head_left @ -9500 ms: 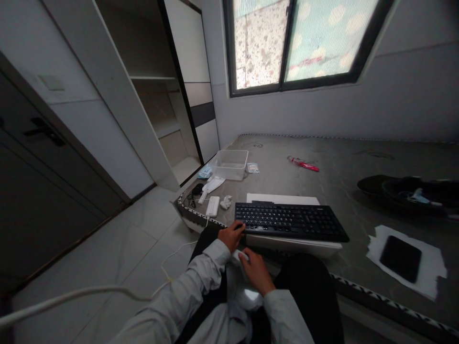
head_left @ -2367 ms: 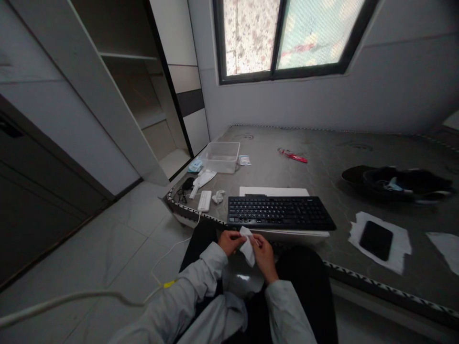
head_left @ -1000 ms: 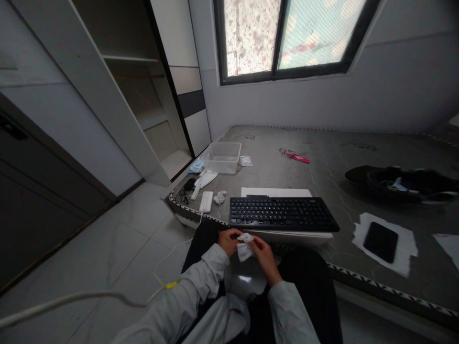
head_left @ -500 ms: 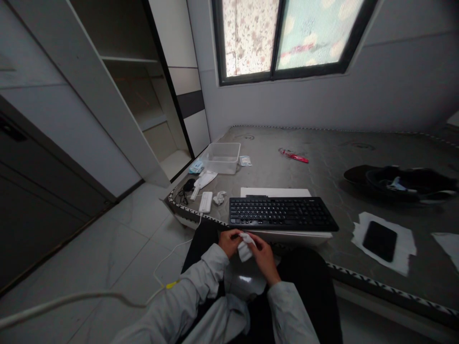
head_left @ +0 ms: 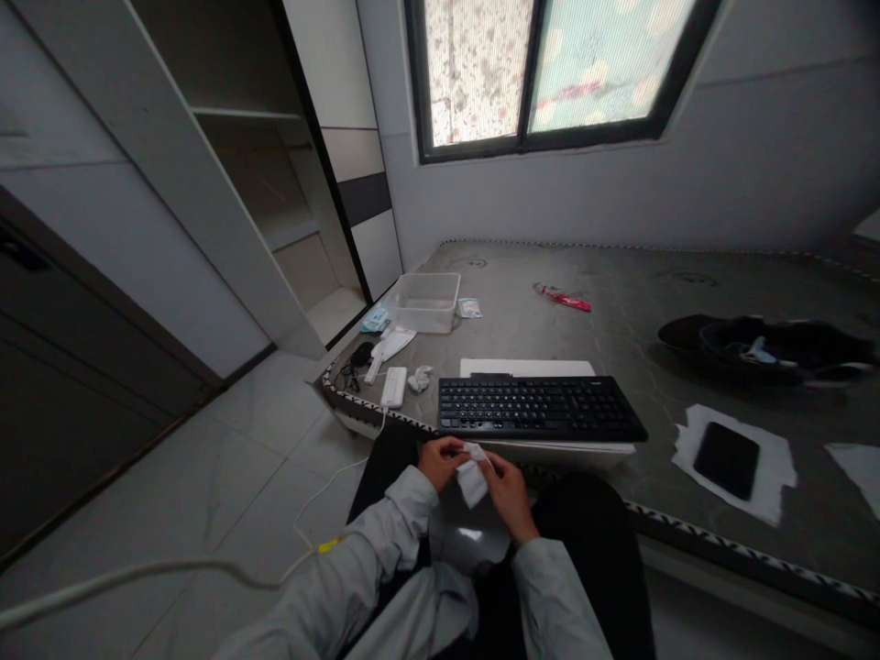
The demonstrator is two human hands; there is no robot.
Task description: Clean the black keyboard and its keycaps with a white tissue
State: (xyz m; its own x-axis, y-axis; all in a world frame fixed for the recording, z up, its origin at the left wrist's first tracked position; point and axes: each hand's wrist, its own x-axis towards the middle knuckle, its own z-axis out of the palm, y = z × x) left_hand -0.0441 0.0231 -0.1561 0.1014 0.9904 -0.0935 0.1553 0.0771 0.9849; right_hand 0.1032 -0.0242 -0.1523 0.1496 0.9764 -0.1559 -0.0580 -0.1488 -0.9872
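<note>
Between my knees, my left hand (head_left: 442,462) pinches one side of a crumpled white tissue (head_left: 472,483). The fingers of my right hand (head_left: 507,495) close on its other side, and the loose part hangs down below them. Just beyond both hands lies a black keyboard (head_left: 540,409), resting on a white box (head_left: 584,455) at the mattress edge. Left of the keyboard are a crumpled tissue ball (head_left: 420,379) and a white power strip (head_left: 394,388) with its cable running down to the floor.
On the grey mattress (head_left: 619,293) stand a clear plastic tub (head_left: 427,302), a small sachet (head_left: 469,308) and a red-handled tool (head_left: 565,298). To the right are a black bag-like item (head_left: 763,348) and a phone (head_left: 727,460) lying on white tissue. A black coiled cable (head_left: 354,365) sits at the left corner.
The tissue has shifted slightly between my fingers, and its hanging part is spread a little lower. Both hands stay in nearly the same place.
</note>
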